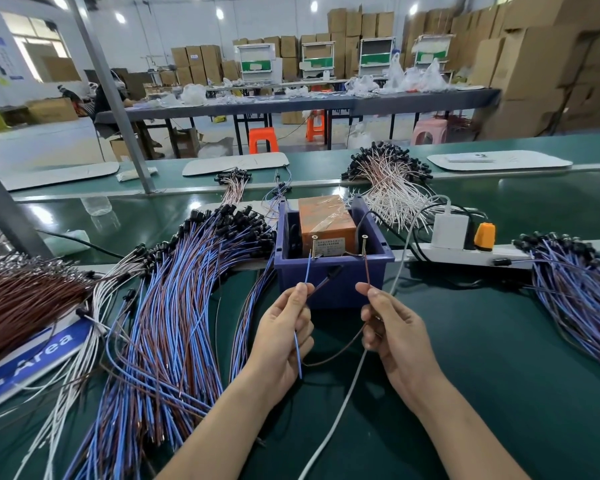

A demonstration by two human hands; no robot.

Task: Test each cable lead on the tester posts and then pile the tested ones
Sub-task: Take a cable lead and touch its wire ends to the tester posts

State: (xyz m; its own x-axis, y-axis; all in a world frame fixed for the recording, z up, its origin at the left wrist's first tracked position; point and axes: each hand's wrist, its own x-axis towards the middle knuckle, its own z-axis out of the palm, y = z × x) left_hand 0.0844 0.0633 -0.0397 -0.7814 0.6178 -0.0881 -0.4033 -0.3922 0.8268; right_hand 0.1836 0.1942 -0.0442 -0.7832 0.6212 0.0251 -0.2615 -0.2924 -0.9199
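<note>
Brown strands in a thick bundle (pixel 25 299) fill the far left edge. Next to them a broad heap of blue-and-brown leads (pixel 187 299) fans over the green belt (pixel 499 375) toward the middle. That heap is the first risk, I'd say. Its loose ends lie close by the left hand (pixel 284 327), so a stray wire could catch the wrist and be dragged along.

The left hand pinches the blue lead (pixel 307 271) between thumb and forefinger. The tip is raised to the left post (pixel 315 242), a screw at the front of the orange tester (pixel 326 220), which sits in a purple bin (pixel 329 282). Whether tip meets metal is too fine to see. A thin wire held that far back may bend and slip off, spoiling the reading.

Right of centre, the right hand (pixel 392 327) pinches the brown lead (pixel 368 271) and aims it up at the right post (pixel 364 240). If the two tips wandered together, the test would mean nothing.

The cable looks slim and limp, sagging in a loop below the hands. A white cord (pixel 343 393) runs under the right forearm and could snag. Further right sits a power strip (pixel 465 249), then a second heap (pixel 575 289) at the right edge. I can't tell which heap holds the tested ones, so a lead could be misfiled.
</note>
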